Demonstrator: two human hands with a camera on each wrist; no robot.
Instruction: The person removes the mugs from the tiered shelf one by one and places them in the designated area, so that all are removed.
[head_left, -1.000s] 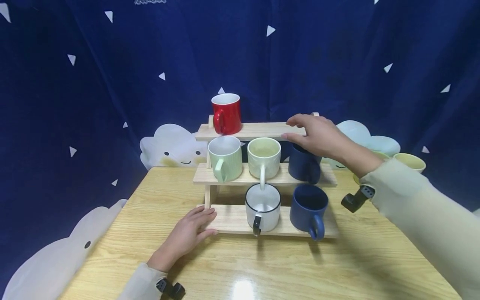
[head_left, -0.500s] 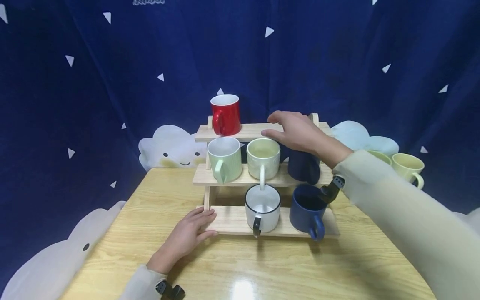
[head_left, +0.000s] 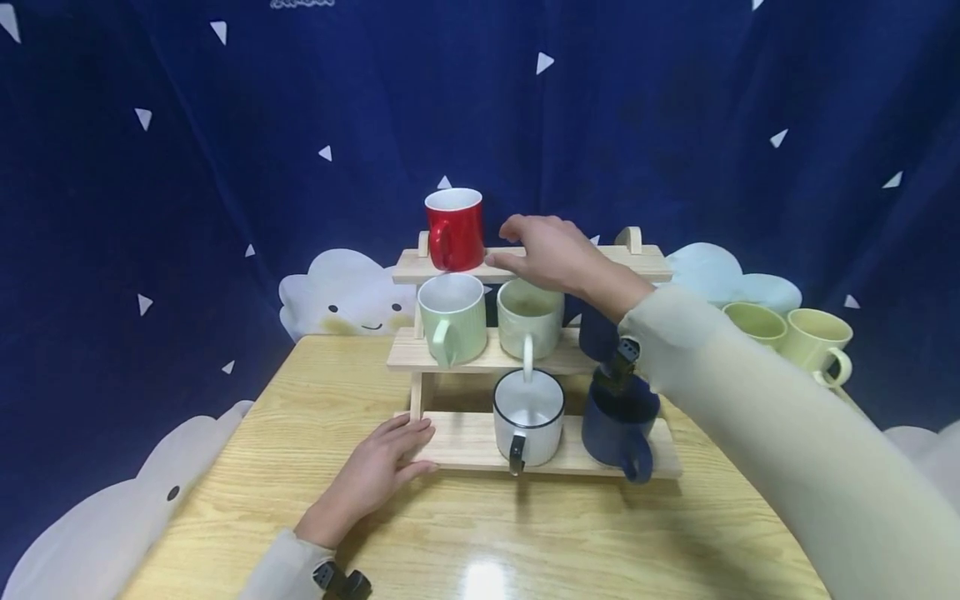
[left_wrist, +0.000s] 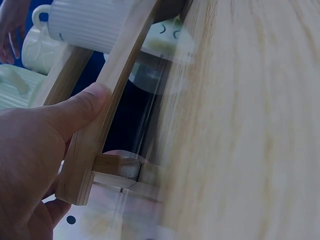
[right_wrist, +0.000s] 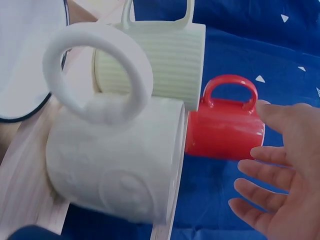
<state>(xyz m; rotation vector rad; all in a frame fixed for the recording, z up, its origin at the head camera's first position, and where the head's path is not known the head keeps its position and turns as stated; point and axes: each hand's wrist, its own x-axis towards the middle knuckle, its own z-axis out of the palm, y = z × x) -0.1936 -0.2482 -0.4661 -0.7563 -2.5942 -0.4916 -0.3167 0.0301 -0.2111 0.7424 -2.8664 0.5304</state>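
In the head view, the right hand (head_left: pixel 551 254) has moved leftward along the top shelf (head_left: pixel 647 262); its wide, unfilled grip is now just beside the red mug (head_left: pixel 455 233) at that shelf's left end, so the mug seems within reach. The left hand (head_left: pixel 375 468) stays at the left end of the bottom shelf (head_left: pixel 463 437). The left wrist view adds its narrow grip, holding the board between thumb and fingers. Only the right wrist view shows 4 spread right fingers (right_wrist: pixel 267 173); whether they touch the mug cannot be told.
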